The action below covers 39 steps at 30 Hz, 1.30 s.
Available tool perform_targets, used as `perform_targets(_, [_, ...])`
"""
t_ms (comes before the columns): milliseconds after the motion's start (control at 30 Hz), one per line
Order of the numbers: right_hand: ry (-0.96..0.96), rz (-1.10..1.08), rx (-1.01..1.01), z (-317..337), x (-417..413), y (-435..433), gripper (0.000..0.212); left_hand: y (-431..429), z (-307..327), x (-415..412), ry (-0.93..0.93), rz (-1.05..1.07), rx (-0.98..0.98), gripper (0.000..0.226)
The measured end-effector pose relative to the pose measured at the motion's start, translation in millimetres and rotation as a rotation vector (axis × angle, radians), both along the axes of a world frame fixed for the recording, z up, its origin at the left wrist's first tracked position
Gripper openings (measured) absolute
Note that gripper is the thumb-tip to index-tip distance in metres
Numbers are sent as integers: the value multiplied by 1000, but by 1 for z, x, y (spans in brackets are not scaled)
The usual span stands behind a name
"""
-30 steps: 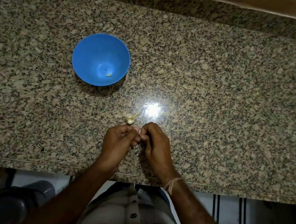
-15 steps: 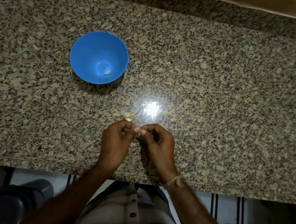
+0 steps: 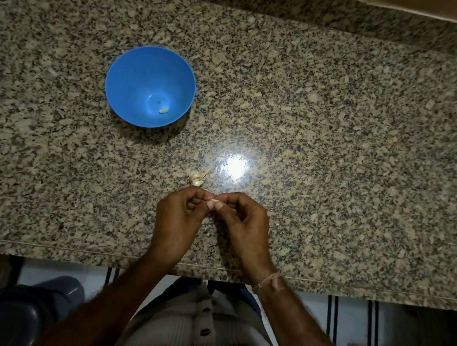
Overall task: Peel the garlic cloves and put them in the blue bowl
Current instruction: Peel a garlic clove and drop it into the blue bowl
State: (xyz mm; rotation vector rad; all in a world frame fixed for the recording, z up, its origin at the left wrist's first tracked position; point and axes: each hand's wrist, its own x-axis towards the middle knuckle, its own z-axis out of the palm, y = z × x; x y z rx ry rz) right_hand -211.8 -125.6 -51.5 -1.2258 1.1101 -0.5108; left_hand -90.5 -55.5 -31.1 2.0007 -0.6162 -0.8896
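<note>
Speckled brown-grey granite countertop (image 3: 347, 132) fills most of the view, w/ a bright lamp glare near the middle. The round blue plastic bowl (image 3: 126, 91) sits upright, up and to the left of my hands & well apart from them.

My left hand (image 3: 178, 218) & right hand (image 3: 245, 229) meet near the front edge, fingers curled. Thumbs & fingertips of both pinch one small pale garlic clove (image 3: 213, 201) btwn them. Most of it is hidden, so I can't tell how much skin remains.

Just beyond my left knuckles the small papery garlic cluster w/ a thin stalk (image 3: 196, 179) lies on the counter, v. close to the hand. Smallest of all is one yellowish peeled piece (image 3: 164, 110) at the bottom of the bowl.

Risks, as I judge them:
- The clove is tiny & prob. slick once bare, so a hard nail tug could shoot it out of the pinch and over the near edge to the floor.
- The speckled stone would hide a dropped clove or skin bits.
- The bowl is a reach away, so the carry across is another chance to fumble.
- Digging too deep w/ a nail could tear the flesh.
- The dim light makes leftover skin easy to miss.
</note>
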Motion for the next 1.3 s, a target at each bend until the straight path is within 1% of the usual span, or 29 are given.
perform_targets(67, [-34,-44,91,-1,0,-1,6,0,-2,0,8,-12,-1,7])
perform_targets(133, [-38,-59,117,0,0,-1,7,1,-4,2,17,-19,2,9])
perform_targets(300, [4,-3,-19,1,-2,1,9,3,-1,2,17,-20,-26,11])
perform_targets(367, [3,4,-34,1,-1,2,12,3,-3,1,13,6,-18,9])
perform_targets(433, [6,-9,-34,2,2,4,13,3,-6,1,78,45,-16,9])
perform_targets(500, [37,-12,-54,0,3,4,15,3,-8,0,211,114,-28,10])
perform_targets(567, [89,14,-131,-2,3,4,23,2,-8,-2,262,168,-18,9])
perform_targets(633, [164,65,-282,-5,2,5,39,3,-11,-3,223,171,3,10])
perform_targets(667, [204,84,-348,-6,2,6,43,3,-12,-2,202,161,11,10])
perform_targets(700, [231,90,-394,-5,1,5,41,3,-11,-2,183,146,17,11])
perform_targets(733, [227,89,-407,-4,1,5,34,4,-12,-1,162,129,23,12])
perform_targets(833, [68,90,-263,4,0,3,17,3,-8,1,85,57,54,14])
perform_targets(933, [19,58,-153,6,4,2,9,3,-7,2,86,13,57,17])
perform_targets(1033, [-12,1,-44,5,5,1,10,3,-6,2,92,-5,39,21])
perform_targets(1133, [-70,-59,68,5,5,0,10,3,-3,-1,77,12,-18,8])
perform_targets(1200, [-81,-67,109,6,4,-1,12,3,0,-3,88,18,-65,20])
perform_targets(1300, [-107,-66,161,6,3,-1,17,3,1,-5,90,2,-111,19])
